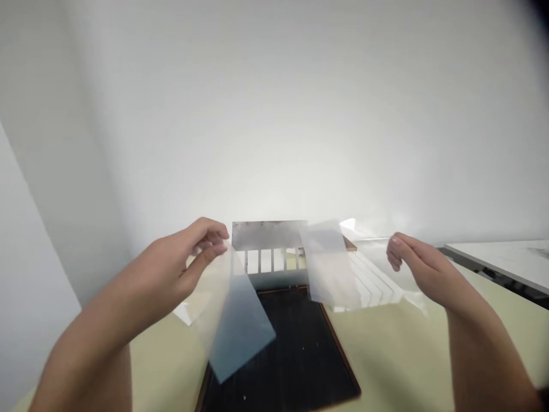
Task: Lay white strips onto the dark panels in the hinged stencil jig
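Left hand [171, 263]: mine, centre left, thumb and fingers pinched together on a clear flexible plastic sheet [234, 320], which hangs over the board at frame centre.
Right hand [422, 269]: mine, centre right, fingers curled together just beside a frosted plastic sheet [328, 263]; I cannot tell whether they grip it.
Below: a black rectangular board with a brown rim [343, 366], lying on a pale green tabletop [398, 360].
Beyond: a white slatted rack [266, 260] at upper centre, white strips [373, 280] right of it.
Far right: a white table [497, 257].
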A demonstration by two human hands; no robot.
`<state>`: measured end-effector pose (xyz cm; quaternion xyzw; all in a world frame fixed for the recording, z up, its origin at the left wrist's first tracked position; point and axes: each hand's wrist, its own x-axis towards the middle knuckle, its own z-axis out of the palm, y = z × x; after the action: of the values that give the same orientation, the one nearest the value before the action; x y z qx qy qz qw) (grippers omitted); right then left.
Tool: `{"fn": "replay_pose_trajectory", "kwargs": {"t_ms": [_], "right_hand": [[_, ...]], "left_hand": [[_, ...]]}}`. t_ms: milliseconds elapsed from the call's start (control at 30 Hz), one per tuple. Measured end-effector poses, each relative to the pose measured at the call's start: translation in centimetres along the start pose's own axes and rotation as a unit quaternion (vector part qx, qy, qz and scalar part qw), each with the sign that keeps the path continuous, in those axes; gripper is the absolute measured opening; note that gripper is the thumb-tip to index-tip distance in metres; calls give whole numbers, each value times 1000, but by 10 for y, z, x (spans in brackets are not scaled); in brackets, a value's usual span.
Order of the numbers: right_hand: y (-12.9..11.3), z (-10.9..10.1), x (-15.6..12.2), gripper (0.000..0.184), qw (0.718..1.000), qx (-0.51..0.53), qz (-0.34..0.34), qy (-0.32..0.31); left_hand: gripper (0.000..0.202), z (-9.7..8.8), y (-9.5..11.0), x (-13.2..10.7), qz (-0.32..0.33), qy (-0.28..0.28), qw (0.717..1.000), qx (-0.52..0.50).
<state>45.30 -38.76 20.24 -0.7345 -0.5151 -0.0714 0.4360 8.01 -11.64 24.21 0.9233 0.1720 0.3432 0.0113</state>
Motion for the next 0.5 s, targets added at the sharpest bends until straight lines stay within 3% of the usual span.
{"fn": "replay_pose_trajectory", "kwargs": {"t_ms": [133,267,367,500], "right_hand": [[76,-20,-86,53,993,35,87,-65],[150,-21,-158,58,975,-9,199,-104],[179,-12,-171,55,973,-32,215,-84],[199,-1,-167,49,973,-48,220,-48]], "left_hand": [[37,4,-8,-23,-56,43,996,60],[38,21,-5,-70,-75,136,986,64],[31,44,0,-112,-101,204,971,78],[29,68,-8,-162,-205,267,938,81]]}}
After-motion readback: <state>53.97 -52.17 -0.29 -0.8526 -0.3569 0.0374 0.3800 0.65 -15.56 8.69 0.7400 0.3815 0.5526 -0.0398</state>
